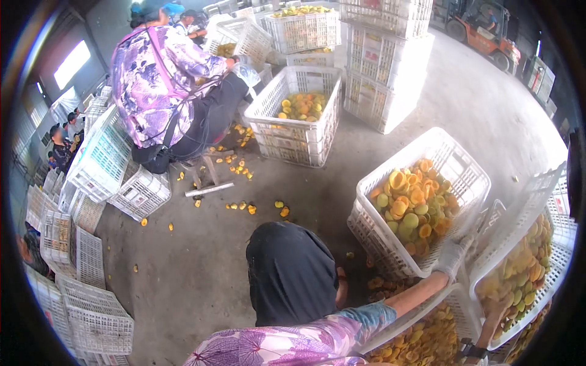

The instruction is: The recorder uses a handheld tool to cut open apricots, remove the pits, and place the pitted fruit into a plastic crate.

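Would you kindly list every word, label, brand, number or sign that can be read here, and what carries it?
Nothing is legible.
Fruit crate right of centre: pale panel on inner wall, washed out.
Tall crate stack: label too blurred.
Crates at left: reddish marking, too small.

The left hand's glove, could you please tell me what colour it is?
The glove is whitish, seen best in the head view.
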`<state>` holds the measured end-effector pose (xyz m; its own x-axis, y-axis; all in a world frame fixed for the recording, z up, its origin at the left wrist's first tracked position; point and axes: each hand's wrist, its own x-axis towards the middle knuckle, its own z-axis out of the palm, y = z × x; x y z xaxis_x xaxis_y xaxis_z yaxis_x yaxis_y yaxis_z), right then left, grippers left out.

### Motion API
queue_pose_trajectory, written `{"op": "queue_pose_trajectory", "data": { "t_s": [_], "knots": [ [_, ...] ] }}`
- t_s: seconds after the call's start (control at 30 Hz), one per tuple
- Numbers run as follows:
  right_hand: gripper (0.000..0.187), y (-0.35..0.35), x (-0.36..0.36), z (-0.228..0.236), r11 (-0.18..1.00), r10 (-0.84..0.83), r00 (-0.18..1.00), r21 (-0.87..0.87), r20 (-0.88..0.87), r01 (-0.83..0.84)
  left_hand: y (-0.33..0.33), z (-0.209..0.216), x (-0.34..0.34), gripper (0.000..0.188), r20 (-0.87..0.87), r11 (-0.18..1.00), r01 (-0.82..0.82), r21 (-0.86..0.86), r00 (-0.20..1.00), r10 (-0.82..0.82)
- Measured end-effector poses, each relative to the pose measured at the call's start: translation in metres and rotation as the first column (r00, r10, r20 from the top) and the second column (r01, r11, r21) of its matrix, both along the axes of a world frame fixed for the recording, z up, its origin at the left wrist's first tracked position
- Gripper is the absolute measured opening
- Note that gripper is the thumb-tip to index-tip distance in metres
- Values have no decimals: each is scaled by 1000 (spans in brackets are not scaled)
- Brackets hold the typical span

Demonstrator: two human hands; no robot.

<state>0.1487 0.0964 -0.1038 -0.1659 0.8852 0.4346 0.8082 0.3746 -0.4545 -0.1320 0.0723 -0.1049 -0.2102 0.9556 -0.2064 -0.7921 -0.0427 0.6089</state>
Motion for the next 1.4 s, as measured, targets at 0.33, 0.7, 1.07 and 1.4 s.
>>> {"op": "queue_pose_trajectory", "data": {
  "t_s": [0.33,0.7,1.07,1.4],
  "knots": [
    [39,-42,-131,27,933,46,999,356,17,-49,-11,1,46,44,301,974,228,13,928,-221],
    [28,-48,-191,-13,898,-29,997,-440,-72,-5,-30,40,-35,43,-518,918,-282,279,761,391],
    [31,-98,-224,49,985,161,947,-14,-278,-172,-24,79,-52,43,249,970,-217,114,951,183],
    [36,-74,-264,32,935,-196,744,-350,-639,-55,-32,29,-60,46,-141,953,-237,187,954,265]
  ]
}}
